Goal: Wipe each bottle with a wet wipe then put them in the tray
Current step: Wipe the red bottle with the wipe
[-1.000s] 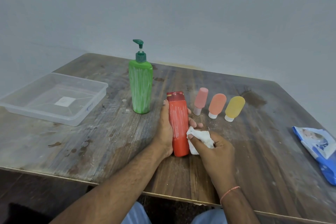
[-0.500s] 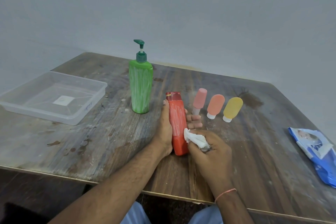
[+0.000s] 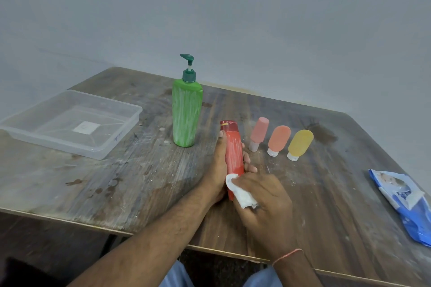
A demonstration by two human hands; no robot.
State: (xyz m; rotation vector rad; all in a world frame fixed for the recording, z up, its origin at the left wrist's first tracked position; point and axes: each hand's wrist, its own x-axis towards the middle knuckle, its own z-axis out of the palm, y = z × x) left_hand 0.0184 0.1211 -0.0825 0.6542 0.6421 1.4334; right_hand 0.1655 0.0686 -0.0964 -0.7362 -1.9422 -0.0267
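a: what is held?
b: a wet wipe [image 3: 242, 196] is pressed by the right hand [image 3: 263, 202] onto the red bottle [image 3: 234, 158], gripped by the left hand [image 3: 218, 168].
a: next?
b: wiping is finished, then it is carried far left to the tray [image 3: 112, 147].

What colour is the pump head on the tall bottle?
Dark green, above a lighter green pump bottle body with whitish streaks; pump head shows in the head view.

A: Wall [image 3: 233, 18]? Plain, pale grey-blue, unmarked, evenly lit.

B: Table [image 3: 116, 182]? Dark wood, worn, streaked with pale smears and stains; pushed against wall at far edge; thin light edging along near side.

A: Beneath table? Dark, indistinct.
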